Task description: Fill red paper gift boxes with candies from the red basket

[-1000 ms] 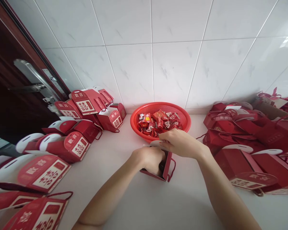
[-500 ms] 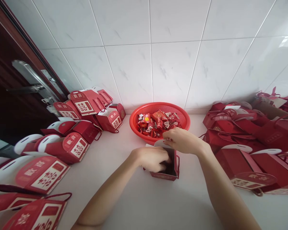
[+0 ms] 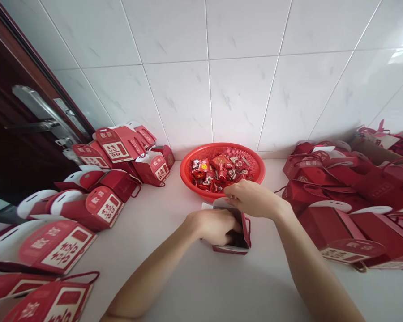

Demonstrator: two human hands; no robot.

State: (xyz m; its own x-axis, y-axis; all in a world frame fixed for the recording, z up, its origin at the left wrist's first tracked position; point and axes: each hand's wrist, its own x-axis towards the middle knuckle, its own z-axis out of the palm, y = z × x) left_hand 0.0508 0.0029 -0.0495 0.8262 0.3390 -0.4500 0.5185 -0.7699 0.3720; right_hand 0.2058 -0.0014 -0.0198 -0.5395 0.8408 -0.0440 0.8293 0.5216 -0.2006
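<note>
A small red candy box with a red cord handle stands open on the white surface in front of me. My left hand reaches down into it, and its fingertips are hidden inside. At the box's back edge, by the raised pale flap, my right hand is closed with its thumb and fingers pinching the flap. Just behind the box sits a red plastic basket, its rim close to my right hand. Several wrapped candies in red, white and dark wrappers lie heaped in the basket.
Several folded red boxes with white panels stand in rows on the left. More red boxes crowd the right side. A white tiled wall closes off the back. A dark door with a metal handle is at far left.
My left hand has sunk slightly deeper into the box. The right hand stays at the back flap, shifted a little left. The view has moved slightly.
</note>
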